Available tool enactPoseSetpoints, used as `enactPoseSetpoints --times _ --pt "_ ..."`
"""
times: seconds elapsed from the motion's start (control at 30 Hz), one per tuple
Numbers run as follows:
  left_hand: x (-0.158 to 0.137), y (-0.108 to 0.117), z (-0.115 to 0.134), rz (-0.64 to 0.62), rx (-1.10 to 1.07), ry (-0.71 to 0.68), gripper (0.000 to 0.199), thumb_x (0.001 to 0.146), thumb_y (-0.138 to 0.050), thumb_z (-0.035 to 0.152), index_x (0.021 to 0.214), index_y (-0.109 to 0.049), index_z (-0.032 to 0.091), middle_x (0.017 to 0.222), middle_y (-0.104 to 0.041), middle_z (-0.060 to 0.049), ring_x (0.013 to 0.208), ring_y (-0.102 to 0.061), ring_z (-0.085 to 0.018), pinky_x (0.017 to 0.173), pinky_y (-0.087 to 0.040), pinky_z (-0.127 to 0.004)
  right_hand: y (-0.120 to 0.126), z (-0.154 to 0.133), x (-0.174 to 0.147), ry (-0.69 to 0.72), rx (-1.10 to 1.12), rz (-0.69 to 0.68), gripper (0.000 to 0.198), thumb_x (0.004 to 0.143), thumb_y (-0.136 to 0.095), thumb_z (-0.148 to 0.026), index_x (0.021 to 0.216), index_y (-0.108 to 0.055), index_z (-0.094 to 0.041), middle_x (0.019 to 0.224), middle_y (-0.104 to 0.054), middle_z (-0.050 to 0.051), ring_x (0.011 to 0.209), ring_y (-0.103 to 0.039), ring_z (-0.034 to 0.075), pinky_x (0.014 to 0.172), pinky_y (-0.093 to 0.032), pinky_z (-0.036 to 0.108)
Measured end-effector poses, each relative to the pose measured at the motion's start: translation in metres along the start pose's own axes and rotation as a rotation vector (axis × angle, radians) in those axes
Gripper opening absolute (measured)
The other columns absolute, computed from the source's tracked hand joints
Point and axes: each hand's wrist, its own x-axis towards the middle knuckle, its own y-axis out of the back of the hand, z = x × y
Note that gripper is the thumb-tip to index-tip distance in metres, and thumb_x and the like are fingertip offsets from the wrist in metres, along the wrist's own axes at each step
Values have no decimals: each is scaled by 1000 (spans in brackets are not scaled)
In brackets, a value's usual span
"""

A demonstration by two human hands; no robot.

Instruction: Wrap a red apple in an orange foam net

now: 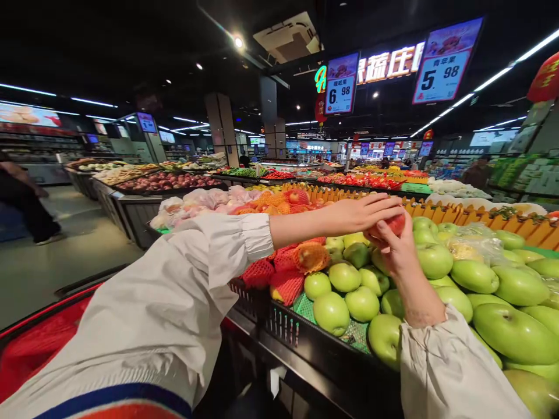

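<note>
Both my hands meet over a supermarket fruit bin. My left hand point(364, 212) reaches across from the left and lies on top of a red apple point(396, 224). My right hand point(395, 250) cups the same red apple from below. Under them lies a heap of green apples point(345, 276) in a black crate point(305, 343). To the left of the green apples sit fruits wrapped in red and orange foam nets point(283, 273). Both sleeves are white.
A red shopping cart point(26, 355) stands at lower left. More produce bins point(166, 181) stretch back on the left. Price signs point(442, 73) reading 5.98 and 6.98 hang overhead. A person point(21, 198) walks in the aisle at far left.
</note>
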Motion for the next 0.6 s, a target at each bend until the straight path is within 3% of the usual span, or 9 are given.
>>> enactPoseSetpoints --times 0.13,0.27,0.37,0.43,0.5,0.6 --pt "-25 35 30 30 -82 68 67 108 -48 31 173 -30 35 183 -25 3 169 -26 -25 133 -34 -36 -4 -3 -7 -55 77 -33 85 41 -105 -46 114 -64 -33 118 -70 2 99 -73 24 71 -68 33" --pt "-89 95 27 248 0 205 87 98 -70 54 172 -34 25 182 -29 -7 168 -25 -39 132 -36 -52 -6 3 -4 -157 171 49 97 28 -109 -37 114 -64 -31 110 -73 1 80 -77 20 59 -66 27" --pt "-186 131 15 351 111 467 95 91 -76 62 169 -36 27 179 -34 -11 164 -33 -41 129 -40 -55 -6 8 1 -146 236 114 106 16 -106 -19 113 -64 -30 113 -75 4 81 -79 21 58 -66 25" --pt "-267 137 10 401 197 666 94 90 -76 62 167 -39 24 175 -40 -14 161 -39 -40 131 -38 -54 -5 10 4 -122 249 168 107 12 -100 -4 109 -66 -31 115 -76 5 82 -79 21 58 -65 23" --pt "-349 127 9 447 252 876 92 87 -77 63 161 -45 19 169 -47 -19 158 -42 -41 133 -33 -58 -5 10 7 -118 268 212 100 14 -96 3 104 -68 -32 114 -79 5 79 -79 20 56 -64 22" --pt "-447 94 19 443 227 1287 79 80 -85 54 145 -60 17 153 -62 -20 152 -50 -43 130 -34 -63 -5 7 8 -127 316 235 75 33 -94 1 97 -73 -32 106 -83 6 63 -78 20 49 -62 22"
